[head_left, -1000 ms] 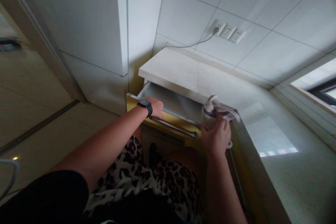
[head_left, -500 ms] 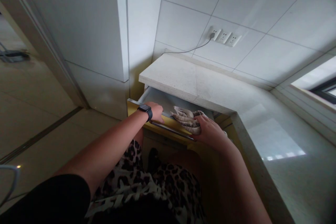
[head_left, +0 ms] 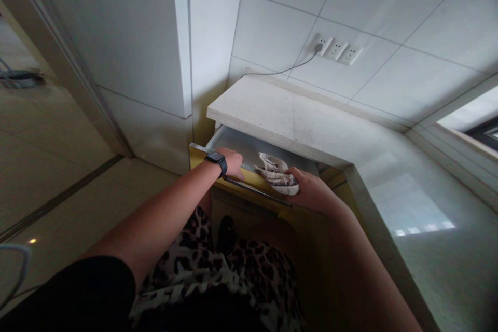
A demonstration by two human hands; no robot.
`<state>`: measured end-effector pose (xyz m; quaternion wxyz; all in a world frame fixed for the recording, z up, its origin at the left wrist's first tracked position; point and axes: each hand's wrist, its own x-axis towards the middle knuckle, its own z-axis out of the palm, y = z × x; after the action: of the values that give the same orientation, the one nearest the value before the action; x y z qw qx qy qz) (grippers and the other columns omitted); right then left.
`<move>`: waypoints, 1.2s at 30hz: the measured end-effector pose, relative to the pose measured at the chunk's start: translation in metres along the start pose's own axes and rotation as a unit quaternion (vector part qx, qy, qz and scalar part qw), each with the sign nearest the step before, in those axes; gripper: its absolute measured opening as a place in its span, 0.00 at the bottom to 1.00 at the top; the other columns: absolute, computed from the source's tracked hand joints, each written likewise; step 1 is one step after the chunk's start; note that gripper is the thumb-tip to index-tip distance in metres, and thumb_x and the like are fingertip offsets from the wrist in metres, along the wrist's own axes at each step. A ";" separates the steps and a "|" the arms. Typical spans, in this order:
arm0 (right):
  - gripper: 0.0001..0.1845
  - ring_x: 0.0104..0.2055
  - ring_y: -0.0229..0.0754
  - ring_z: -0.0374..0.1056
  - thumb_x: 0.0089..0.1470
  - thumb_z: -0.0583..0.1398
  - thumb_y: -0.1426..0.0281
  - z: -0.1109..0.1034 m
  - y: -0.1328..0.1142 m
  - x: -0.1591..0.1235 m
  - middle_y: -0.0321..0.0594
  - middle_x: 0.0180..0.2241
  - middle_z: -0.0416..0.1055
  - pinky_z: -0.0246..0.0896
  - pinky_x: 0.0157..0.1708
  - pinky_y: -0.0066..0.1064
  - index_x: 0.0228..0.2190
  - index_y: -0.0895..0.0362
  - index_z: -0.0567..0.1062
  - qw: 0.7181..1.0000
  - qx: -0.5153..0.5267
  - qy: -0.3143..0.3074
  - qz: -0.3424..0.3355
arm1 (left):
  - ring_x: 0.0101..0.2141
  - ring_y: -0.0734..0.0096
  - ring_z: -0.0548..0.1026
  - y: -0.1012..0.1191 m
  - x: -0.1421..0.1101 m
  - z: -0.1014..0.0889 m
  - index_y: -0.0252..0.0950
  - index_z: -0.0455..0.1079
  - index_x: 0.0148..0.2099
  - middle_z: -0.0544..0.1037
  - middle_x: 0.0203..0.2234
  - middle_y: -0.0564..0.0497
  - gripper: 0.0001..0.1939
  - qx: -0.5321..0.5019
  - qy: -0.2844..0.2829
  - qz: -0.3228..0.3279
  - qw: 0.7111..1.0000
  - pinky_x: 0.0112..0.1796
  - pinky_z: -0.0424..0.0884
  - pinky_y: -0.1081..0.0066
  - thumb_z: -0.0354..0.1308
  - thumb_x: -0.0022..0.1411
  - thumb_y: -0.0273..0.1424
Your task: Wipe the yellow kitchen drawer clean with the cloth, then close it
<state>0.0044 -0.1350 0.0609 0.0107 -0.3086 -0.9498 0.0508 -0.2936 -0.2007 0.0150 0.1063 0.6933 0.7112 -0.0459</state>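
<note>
A pulled-out drawer [head_left: 197, 157] with a yellow front and a long metal handle [head_left: 257, 192] sits under the pale countertop. My left hand [head_left: 232, 162], a black watch at its wrist, grips the top edge of the drawer front; its thumb is on the outer side and the other fingers are partly hidden. Bunched in my right hand [head_left: 311, 189] is a dirty, whitish-grey cloth [head_left: 277, 175], which lies over the drawer's front edge near its right end. Part of the drawer's grey inside [head_left: 241, 141] shows behind the hands.
Above the drawer runs the countertop [head_left: 264, 109], which turns toward me on the right. A grey cord [head_left: 288, 69] leads to wall sockets [head_left: 337, 51]. A white cabinet panel [head_left: 151, 36] stands at left, beside a floor track [head_left: 58, 194]. My legs are below the drawer.
The cloth has shifted and folded differently in my right hand, with its loose end raised a little. My left hand stays on the drawer front. The view has tilted slightly.
</note>
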 end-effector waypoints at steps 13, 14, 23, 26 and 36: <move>0.20 0.39 0.51 0.76 0.51 0.63 0.56 0.008 0.005 0.005 0.39 0.37 0.79 0.58 0.33 0.33 0.44 0.50 0.70 0.994 0.030 0.063 0.089 | 0.42 0.47 0.79 0.001 -0.001 -0.001 0.43 0.80 0.44 0.82 0.41 0.40 0.35 0.013 0.001 0.016 1.000 0.39 0.73 0.57 0.56 0.45 0.62; 0.20 0.38 0.52 0.76 0.51 0.63 0.56 0.008 0.005 0.005 0.39 0.37 0.79 0.58 0.33 0.33 0.44 0.50 0.70 0.993 0.030 0.065 0.094 | 0.42 0.46 0.79 0.001 -0.001 -0.001 0.43 0.80 0.44 0.82 0.42 0.40 0.35 0.013 0.001 0.017 1.000 0.39 0.73 0.57 0.56 0.45 0.63; 0.20 0.39 0.51 0.76 0.52 0.63 0.53 0.012 0.008 0.005 0.38 0.38 0.79 0.59 0.33 0.32 0.43 0.49 0.70 0.988 0.067 0.092 0.108 | 0.43 0.46 0.79 0.003 -0.003 -0.002 0.42 0.80 0.47 0.82 0.43 0.39 0.35 0.005 -0.002 0.008 1.000 0.42 0.73 0.57 0.58 0.45 0.61; 0.21 0.39 0.51 0.76 0.52 0.63 0.52 0.013 0.008 0.005 0.38 0.37 0.79 0.59 0.33 0.32 0.43 0.48 0.70 0.986 0.071 0.100 0.114 | 0.44 0.46 0.78 0.003 -0.003 -0.001 0.42 0.80 0.47 0.81 0.44 0.38 0.36 0.004 -0.001 0.008 1.000 0.42 0.73 0.57 0.58 0.45 0.61; 0.21 0.39 0.51 0.76 0.52 0.63 0.50 0.018 0.010 0.004 0.37 0.37 0.79 0.59 0.33 0.32 0.43 0.47 0.70 0.983 0.079 0.114 0.123 | 0.44 0.44 0.78 0.001 -0.002 0.000 0.44 0.79 0.49 0.81 0.44 0.39 0.38 0.004 0.007 0.009 1.000 0.41 0.73 0.56 0.58 0.44 0.62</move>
<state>0.0058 -0.1265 0.0422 0.1367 -0.4247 -0.8903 0.0908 -0.2927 -0.2024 0.0152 0.0988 0.7003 0.7057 -0.0432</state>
